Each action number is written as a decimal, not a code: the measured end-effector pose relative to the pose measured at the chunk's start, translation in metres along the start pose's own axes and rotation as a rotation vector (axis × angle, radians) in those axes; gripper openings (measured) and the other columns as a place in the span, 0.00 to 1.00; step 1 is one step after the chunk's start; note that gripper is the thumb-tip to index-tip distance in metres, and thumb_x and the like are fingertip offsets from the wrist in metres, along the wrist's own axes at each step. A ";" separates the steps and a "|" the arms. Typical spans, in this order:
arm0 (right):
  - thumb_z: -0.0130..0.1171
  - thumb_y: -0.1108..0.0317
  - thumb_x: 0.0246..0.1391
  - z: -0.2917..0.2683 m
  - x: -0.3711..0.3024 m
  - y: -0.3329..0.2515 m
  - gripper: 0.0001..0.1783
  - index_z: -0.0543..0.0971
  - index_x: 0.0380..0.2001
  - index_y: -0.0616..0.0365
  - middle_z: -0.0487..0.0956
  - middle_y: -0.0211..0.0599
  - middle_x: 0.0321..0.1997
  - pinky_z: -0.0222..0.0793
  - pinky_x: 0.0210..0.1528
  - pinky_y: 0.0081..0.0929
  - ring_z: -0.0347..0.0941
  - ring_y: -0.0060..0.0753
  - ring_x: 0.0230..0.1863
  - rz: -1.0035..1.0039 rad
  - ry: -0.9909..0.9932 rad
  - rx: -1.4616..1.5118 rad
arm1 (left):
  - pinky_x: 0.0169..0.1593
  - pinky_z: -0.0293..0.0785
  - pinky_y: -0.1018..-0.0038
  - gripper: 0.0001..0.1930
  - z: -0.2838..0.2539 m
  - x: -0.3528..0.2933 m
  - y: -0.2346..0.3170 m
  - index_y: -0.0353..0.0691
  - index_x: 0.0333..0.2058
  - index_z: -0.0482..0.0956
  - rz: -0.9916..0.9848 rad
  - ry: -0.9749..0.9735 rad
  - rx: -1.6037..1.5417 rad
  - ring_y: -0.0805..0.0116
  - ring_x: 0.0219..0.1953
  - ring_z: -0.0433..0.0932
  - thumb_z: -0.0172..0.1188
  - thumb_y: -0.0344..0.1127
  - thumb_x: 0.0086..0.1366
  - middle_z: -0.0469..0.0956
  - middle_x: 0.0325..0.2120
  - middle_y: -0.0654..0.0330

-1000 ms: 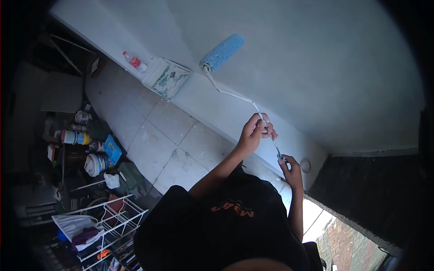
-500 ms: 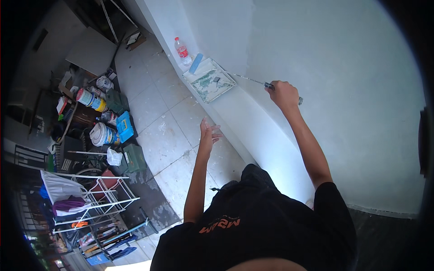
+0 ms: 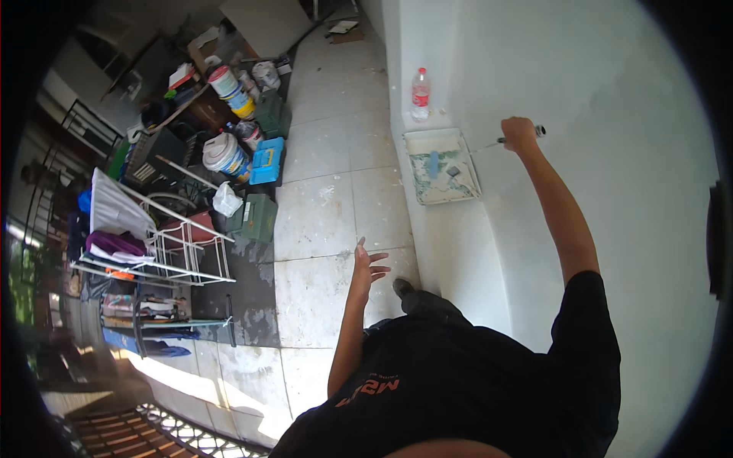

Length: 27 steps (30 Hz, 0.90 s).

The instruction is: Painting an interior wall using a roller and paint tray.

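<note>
My right hand (image 3: 520, 134) is wrapped round the handle of a paint roller, whose thin metal rod runs left to the paint tray. The roller's light blue sleeve (image 3: 434, 165) is over the tray's paint-smeared middle; I cannot tell how firmly it touches. The white paint tray (image 3: 446, 199), streaked with pale green paint, rests on a white ledge along the wall. In the tray, right of the sleeve, lies a small grey square piece (image 3: 453, 171). My left hand (image 3: 368, 269) hangs over the floor with fingers spread, holding nothing.
A plastic bottle (image 3: 420, 95) with a red cap stands on the ledge (image 3: 458, 252) beyond the tray. Along the left are paint buckets (image 3: 226, 155), a blue toolbox (image 3: 267, 160), green boxes (image 3: 258, 217) and a white drying rack (image 3: 179, 267). The pale wall (image 3: 588, 91) rises at right.
The roller sleeve has moved from the tray's far edge to over its middle, with my right hand still on the handle. My view has turned, shifting the tray rightward. My left hand stays open.
</note>
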State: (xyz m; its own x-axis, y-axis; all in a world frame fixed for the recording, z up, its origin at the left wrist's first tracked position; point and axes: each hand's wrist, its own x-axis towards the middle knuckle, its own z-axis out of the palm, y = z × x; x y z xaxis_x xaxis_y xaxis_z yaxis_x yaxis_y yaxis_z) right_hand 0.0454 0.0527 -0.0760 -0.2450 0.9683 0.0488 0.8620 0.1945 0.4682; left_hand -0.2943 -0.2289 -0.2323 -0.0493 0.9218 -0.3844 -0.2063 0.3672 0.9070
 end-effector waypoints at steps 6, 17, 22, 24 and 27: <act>0.73 0.60 0.21 0.057 0.020 0.049 0.15 0.80 0.16 0.52 0.78 0.32 0.20 0.74 0.32 0.28 0.77 0.32 0.26 -0.069 -0.085 -0.038 | 0.41 0.71 0.68 0.41 0.008 0.030 0.011 0.50 0.62 0.39 -0.037 0.114 -0.027 0.62 0.34 0.76 0.27 0.71 0.57 0.72 0.44 0.51; 0.75 0.52 0.11 0.139 0.093 0.068 0.22 0.81 0.18 0.46 0.79 0.26 0.20 0.73 0.28 0.27 0.77 0.30 0.24 -0.153 -0.267 0.018 | 0.40 0.71 0.69 0.39 0.061 0.105 0.045 0.48 0.62 0.41 -0.038 0.041 0.058 0.63 0.32 0.76 0.25 0.68 0.60 0.72 0.43 0.51; 0.74 0.50 0.14 0.132 0.101 0.050 0.25 0.81 0.24 0.46 0.80 0.27 0.28 0.72 0.34 0.32 0.77 0.30 0.32 -0.126 -0.434 0.007 | 0.39 0.71 0.69 0.38 0.080 0.135 0.051 0.46 0.61 0.42 -0.030 -0.001 0.090 0.65 0.31 0.76 0.24 0.66 0.61 0.72 0.43 0.51; 0.73 0.49 0.16 0.122 0.097 0.052 0.26 0.81 0.26 0.45 0.80 0.28 0.31 0.71 0.36 0.34 0.77 0.30 0.35 -0.133 -0.478 0.034 | 0.38 0.71 0.70 0.38 0.083 0.145 0.054 0.44 0.61 0.43 -0.036 -0.054 0.081 0.65 0.30 0.76 0.24 0.67 0.61 0.72 0.43 0.51; 0.71 0.49 0.20 0.109 0.096 0.047 0.29 0.80 0.33 0.43 0.78 0.29 0.39 0.69 0.41 0.34 0.74 0.30 0.43 -0.093 -0.616 -0.002 | 0.38 0.70 0.70 0.38 0.073 0.156 0.052 0.43 0.61 0.44 -0.039 -0.045 0.068 0.65 0.30 0.76 0.25 0.66 0.62 0.72 0.43 0.51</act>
State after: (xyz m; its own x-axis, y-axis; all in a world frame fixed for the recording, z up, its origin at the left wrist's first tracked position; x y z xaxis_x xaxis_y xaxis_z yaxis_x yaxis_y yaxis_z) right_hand 0.1107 0.1722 -0.1451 -0.0173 0.8602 -0.5097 0.8485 0.2823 0.4476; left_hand -0.2415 -0.0570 -0.2329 0.0015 0.9106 -0.4134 -0.1405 0.4094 0.9014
